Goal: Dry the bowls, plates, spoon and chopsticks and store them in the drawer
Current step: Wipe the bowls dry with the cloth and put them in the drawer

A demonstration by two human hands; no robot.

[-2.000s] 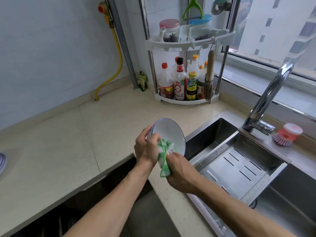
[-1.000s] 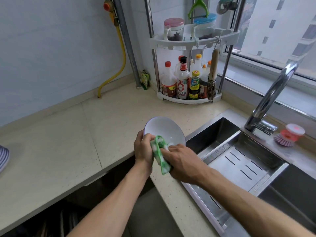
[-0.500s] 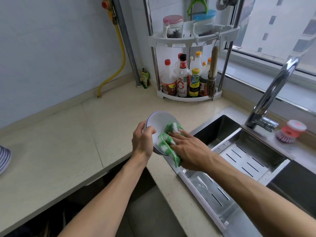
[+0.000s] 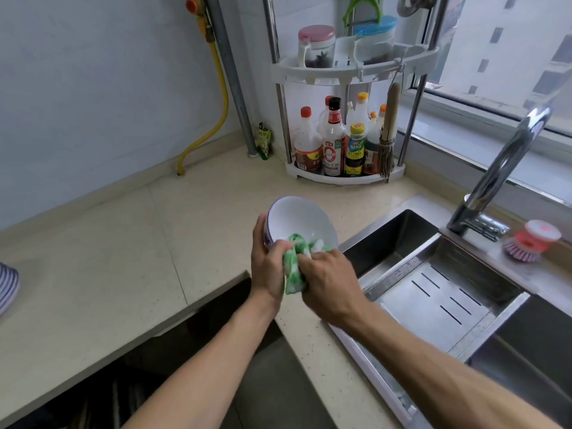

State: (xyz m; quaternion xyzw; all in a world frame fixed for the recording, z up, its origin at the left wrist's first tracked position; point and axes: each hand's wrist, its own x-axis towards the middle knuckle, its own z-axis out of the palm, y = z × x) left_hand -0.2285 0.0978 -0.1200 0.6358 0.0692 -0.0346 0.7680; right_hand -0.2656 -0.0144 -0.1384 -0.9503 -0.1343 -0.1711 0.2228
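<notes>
A white bowl [image 4: 301,219] with a blue rim is held tilted above the counter's inner corner, its inside facing me. My left hand [image 4: 266,264] grips its left rim and outer wall. My right hand [image 4: 329,278] holds a green-and-white cloth [image 4: 294,267] bunched against the bowl's lower rim, part of the cloth lying inside the bowl. A blue-striped plate [image 4: 7,289] shows at the left edge of the counter. The open drawer [image 4: 173,360] lies dark below the counter edge, under my left forearm.
A steel sink [image 4: 402,243] with a slotted drain tray [image 4: 439,301] lies to the right, with a faucet [image 4: 501,168] and a pink dish brush [image 4: 532,243] behind it. A corner rack [image 4: 343,178] with sauce bottles stands at the back. The beige countertop [image 4: 123,258] stretches left.
The bowl has tipped so its inside faces me more. My right hand has pulled the cloth from across the bowl's inside down to its lower rim.
</notes>
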